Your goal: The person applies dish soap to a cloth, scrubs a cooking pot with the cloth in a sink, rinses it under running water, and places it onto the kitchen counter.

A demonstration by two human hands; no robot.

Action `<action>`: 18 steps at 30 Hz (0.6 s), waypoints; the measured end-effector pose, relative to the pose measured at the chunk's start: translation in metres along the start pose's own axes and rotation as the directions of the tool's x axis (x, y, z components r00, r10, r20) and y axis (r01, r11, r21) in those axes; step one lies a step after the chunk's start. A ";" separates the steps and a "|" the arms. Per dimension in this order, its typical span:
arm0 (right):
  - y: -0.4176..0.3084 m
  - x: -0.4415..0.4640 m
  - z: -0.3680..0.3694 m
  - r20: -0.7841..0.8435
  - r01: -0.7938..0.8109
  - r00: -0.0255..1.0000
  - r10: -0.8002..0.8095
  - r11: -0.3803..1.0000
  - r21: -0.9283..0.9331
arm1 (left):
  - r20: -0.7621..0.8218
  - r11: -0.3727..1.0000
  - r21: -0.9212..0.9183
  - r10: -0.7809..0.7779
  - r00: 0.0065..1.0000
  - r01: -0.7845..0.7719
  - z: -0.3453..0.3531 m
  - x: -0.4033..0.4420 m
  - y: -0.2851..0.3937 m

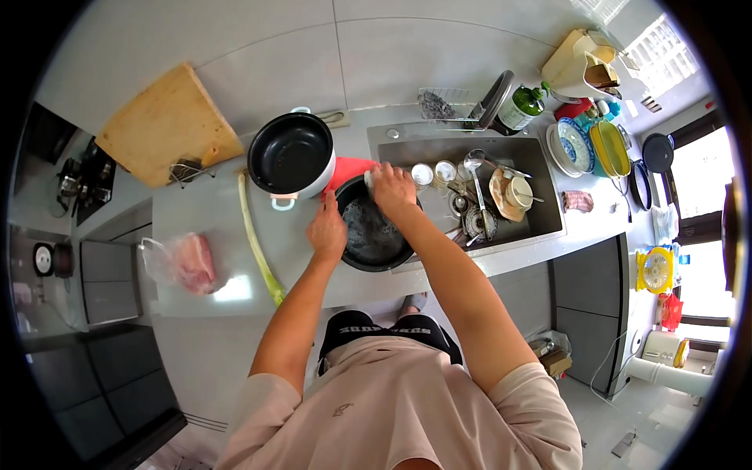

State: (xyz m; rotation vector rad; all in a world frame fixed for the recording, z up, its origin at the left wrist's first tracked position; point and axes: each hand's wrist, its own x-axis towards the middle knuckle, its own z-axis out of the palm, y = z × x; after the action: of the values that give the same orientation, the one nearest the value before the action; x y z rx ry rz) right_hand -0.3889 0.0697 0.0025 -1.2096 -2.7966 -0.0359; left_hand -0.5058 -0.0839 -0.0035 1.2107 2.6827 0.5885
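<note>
A black pot (pixel 362 241) with foamy water inside sits at the counter's front, beside the sink. My left hand (pixel 327 233) is closed on its left rim, thumb side toward the inside. Over the far right rim, my right hand (pixel 393 190) presses a small white pad (pixel 369 179) against the pot; most of the pad is hidden under the fingers, so its exact kind is unclear. Behind the left hand stands a white pot with a black interior (pixel 291 153). Part of a red item (pixel 348 168) shows between the two pots.
The sink (pixel 513 149) on the right holds glass jars, a ladle (pixel 479 188) and dishes. A green onion (pixel 255 235) and bagged meat (pixel 192 262) lie on the left. A cutting board (pixel 168 125) leans at the wall. Bowls (pixel 576 145) stand beyond the sink.
</note>
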 end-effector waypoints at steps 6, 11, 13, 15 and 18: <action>0.032 -0.042 -0.022 0.330 -0.300 0.911 0.247 0.947 0.119 | -0.108 0.996 -0.080 -0.033 0.994 0.024 0.003 -0.005 0.002; 0.021 -0.103 -0.078 0.593 -0.521 0.710 0.379 0.850 0.081 | -0.068 0.998 -0.067 -0.025 0.997 0.020 -0.001 -0.001 0.002; 0.022 -0.100 -0.039 0.462 -0.470 0.795 0.392 0.881 0.062 | -0.054 0.999 -0.049 0.007 0.999 -0.009 0.003 -0.004 0.001; 0.027 -0.076 -0.013 0.222 -0.359 0.916 0.334 0.930 0.083 | -0.044 0.998 -0.030 0.045 0.998 -0.047 0.006 0.001 -0.002; 0.010 -0.017 0.006 0.096 -0.130 0.987 0.128 0.991 0.017 | -0.001 0.999 0.022 0.036 0.999 -0.036 0.002 0.002 0.002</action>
State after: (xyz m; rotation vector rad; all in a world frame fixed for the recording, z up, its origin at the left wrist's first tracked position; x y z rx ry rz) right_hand -0.3703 0.0645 -0.0050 -1.4204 -2.7818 0.0648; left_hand -0.5050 -0.0811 -0.0049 1.2670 2.6804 0.5666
